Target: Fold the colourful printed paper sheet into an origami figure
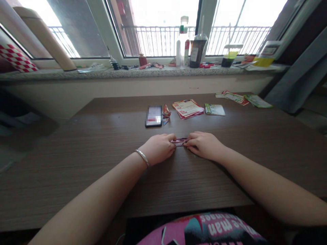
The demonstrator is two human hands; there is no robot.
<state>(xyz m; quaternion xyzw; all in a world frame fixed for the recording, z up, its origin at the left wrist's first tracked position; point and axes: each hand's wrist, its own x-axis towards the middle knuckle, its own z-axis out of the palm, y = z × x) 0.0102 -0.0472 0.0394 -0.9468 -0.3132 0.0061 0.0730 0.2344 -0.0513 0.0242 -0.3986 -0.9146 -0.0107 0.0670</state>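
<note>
Two bare hands rested close together on a brown wooden table [102,143]. The left hand [159,148], a bracelet [142,157] at its wrist, and the right hand [204,144] had their fingers curled down, each pinching one end of a small folded paper [180,141] lying flat between them. Just beyond the left hand lay a phone [153,116] and a folded paper shape [166,114]; beyond the right hand lay leaflets [187,108].
</note>
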